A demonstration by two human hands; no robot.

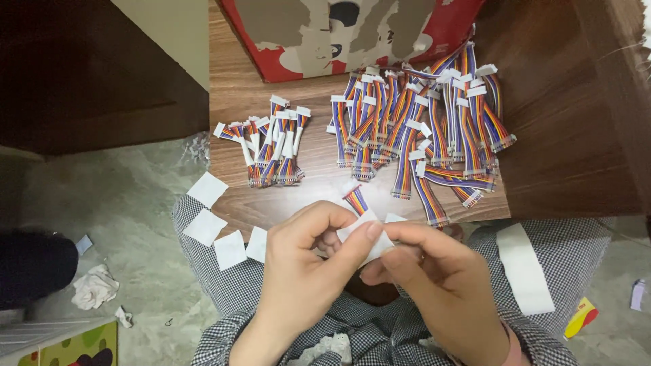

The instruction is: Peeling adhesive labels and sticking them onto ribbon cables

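Wrapping a white paper label [366,237] around a short rainbow-coloured ribbon cable [355,199] just off the brown wooden table's [542,156] near edge. Left hand [308,261] and right hand [434,271] both pinched shut on label and cable. Probably next: pressing the label closed. Cable's long axis pointing away, tilted slightly left.

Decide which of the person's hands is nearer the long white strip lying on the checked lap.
Right. The right hand sits just beside the long white strip; the left hand lies beyond it.

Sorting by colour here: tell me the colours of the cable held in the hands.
Rainbow-striped cable, wrapped in white label; head view.
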